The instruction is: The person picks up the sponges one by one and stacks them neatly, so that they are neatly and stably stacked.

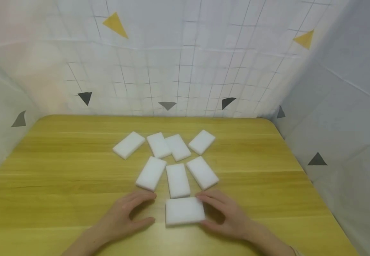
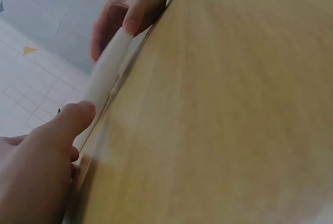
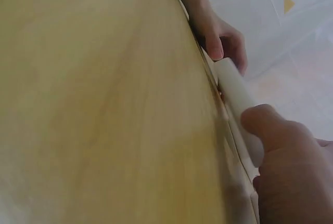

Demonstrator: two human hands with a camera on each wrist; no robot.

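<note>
A white rectangular sponge [image 1: 185,211] lies flat and crosswise on the wooden table, nearest to me. My right hand [image 1: 225,215] pinches its right end, thumb at the near corner and fingers at the far corner. To the left of the sponge, my left hand [image 1: 124,215] rests with thumb and fingers spread apart, a small gap from the sponge's left end. Seen edge-on in the right wrist view, the sponge [image 3: 234,86] stretches between both hands. Just beyond it, an upright sponge [image 1: 178,180] almost touches its far edge.
Farther back lie several more white sponges: a slanted left one [image 1: 151,173], a slanted right one [image 1: 202,172], and a back row including an overlapping or touching pair [image 1: 178,147]. The wooden table [image 1: 60,170] meets white sheeting [image 1: 185,71] behind and at both sides.
</note>
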